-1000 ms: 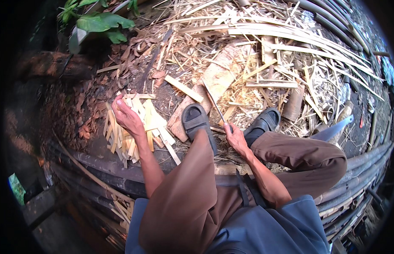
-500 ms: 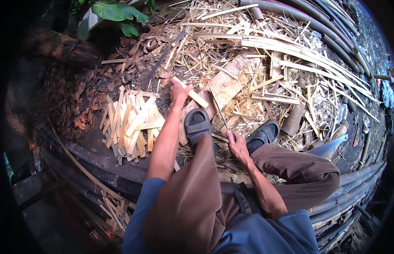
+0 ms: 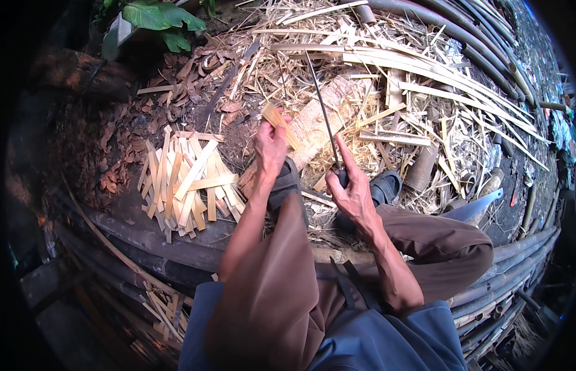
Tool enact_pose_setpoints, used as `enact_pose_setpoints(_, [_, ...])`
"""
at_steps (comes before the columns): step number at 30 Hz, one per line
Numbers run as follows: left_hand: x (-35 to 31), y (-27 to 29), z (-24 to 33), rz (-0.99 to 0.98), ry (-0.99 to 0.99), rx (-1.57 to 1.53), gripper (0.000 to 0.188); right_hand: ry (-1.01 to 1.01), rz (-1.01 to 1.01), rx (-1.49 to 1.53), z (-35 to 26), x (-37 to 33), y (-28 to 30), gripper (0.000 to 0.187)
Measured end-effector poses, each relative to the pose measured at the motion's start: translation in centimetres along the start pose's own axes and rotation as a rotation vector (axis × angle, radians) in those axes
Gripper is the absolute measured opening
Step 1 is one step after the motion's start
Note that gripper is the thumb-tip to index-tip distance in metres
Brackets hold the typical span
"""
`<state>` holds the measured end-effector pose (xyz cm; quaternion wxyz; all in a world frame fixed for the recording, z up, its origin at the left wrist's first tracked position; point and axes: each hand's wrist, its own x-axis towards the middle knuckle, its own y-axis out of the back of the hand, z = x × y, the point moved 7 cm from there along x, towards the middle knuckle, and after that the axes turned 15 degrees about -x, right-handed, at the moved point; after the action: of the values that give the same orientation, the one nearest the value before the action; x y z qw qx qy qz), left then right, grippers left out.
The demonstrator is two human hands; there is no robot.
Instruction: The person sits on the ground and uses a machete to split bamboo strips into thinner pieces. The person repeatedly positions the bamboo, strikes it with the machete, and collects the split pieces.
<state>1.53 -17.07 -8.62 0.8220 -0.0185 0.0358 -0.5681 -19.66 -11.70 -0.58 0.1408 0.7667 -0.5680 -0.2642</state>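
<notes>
Over shaving-strewn ground [image 3: 418, 117], a person's left hand [image 3: 271, 150] grips a short pale strip [image 3: 279, 123], toward ten o'clock from the right hand [image 3: 356, 195], which closes around a knife [image 3: 324, 110], index finger extended; a strip pile [image 3: 192, 176] lies at the left hand's eight o'clock.

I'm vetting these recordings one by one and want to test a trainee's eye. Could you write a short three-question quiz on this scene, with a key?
1. Which hand grips the long-bladed knife?
2. True or false: the left hand is empty.
3. Where does the heap of short slats lie?
A) Left of the left sandal
B) Right of the right sandal
C) Between the two sandals

Key: 1. The right hand. 2. False: its fingers hold a bamboo slat. 3. A.
</notes>
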Motion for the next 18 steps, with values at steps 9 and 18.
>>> enact_pose_setpoints(9, [-2.6, -5.1, 2.0, -0.255, -0.214, -0.380, 0.028, -0.204, -0.145, 0.472, -2.3, -0.1, -0.1, 0.054])
enact_pose_setpoints(18, [-3.2, -5.9, 2.4, -0.383, -0.176, -0.216, 0.044, -0.371, -0.211, 0.521, -2.4, -1.3, 0.3, 0.039])
